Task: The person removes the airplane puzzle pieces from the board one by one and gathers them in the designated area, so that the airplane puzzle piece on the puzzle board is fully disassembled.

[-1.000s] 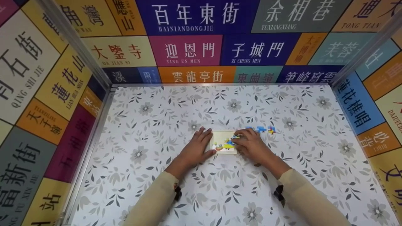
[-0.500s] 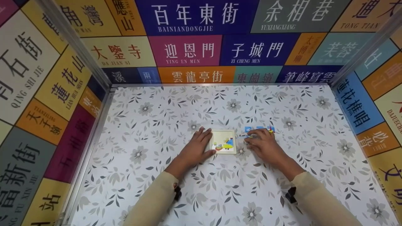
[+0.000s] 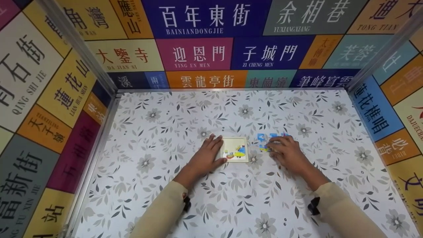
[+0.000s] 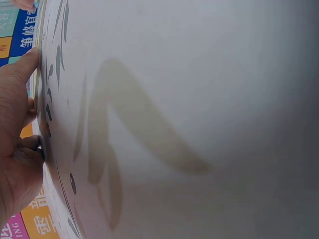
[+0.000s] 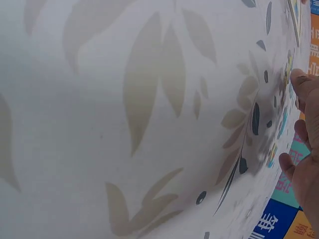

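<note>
A small square puzzle board (image 3: pixel 234 145) with a pale frame lies on the patterned tabletop. A few coloured pieces fill its lower and right part, with yellow and blue showing. My left hand (image 3: pixel 206 155) rests along the board's left edge, fingers extended and thumb at the lower left corner. To the right of the board, my right hand (image 3: pixel 289 153) is low over loose jigsaw pieces (image 3: pixel 261 136), its fingers spread. Its fingertips are right at a blue and yellow jigsaw piece (image 3: pixel 264 147). In the right wrist view the thumb (image 5: pixel 301 82) is beside the pieces.
Panels with Chinese lettering stand along the back (image 3: pixel 195 53), left (image 3: pixel 49 99) and right (image 3: pixel 380 109) of the table. The tablecloth (image 3: pixel 158 125) has grey leaves and flowers. A dark band (image 3: pixel 314 205) sits on the right wrist.
My right hand has moved right, off the board's right edge to the loose pieces. A blue and yellow piece that was in its fingers now lies below the row. The left hand stays still.
</note>
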A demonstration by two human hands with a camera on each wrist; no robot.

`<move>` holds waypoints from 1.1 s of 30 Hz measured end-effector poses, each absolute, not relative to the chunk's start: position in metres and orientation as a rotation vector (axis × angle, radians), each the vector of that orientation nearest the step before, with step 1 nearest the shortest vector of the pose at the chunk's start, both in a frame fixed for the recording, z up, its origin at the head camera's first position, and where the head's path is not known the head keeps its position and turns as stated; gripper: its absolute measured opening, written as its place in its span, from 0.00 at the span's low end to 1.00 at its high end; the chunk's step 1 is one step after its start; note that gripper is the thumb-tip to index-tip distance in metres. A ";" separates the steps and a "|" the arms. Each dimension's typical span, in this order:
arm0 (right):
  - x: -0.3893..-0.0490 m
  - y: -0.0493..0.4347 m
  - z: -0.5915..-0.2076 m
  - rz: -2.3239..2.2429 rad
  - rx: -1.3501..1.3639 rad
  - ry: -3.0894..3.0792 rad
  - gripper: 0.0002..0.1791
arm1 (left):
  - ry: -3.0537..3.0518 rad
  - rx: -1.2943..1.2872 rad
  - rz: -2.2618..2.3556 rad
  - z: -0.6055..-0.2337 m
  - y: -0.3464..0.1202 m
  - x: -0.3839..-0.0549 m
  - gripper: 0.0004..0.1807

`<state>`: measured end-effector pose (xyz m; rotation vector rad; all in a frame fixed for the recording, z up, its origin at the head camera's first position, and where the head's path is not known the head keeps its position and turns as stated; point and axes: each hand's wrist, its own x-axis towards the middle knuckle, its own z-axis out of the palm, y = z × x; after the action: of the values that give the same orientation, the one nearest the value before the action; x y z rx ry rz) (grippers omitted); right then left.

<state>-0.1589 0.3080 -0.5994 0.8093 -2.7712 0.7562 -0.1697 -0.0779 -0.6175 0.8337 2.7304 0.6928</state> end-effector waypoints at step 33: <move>-0.160 0.322 -0.606 0.764 0.757 -2.820 0.22 | 2.721 0.825 0.717 -0.618 -0.078 -0.169 0.45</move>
<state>-0.1598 0.3220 -0.6060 0.7571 -2.8204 0.7635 -0.1693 -0.0782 -0.6179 0.8249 2.7212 0.7172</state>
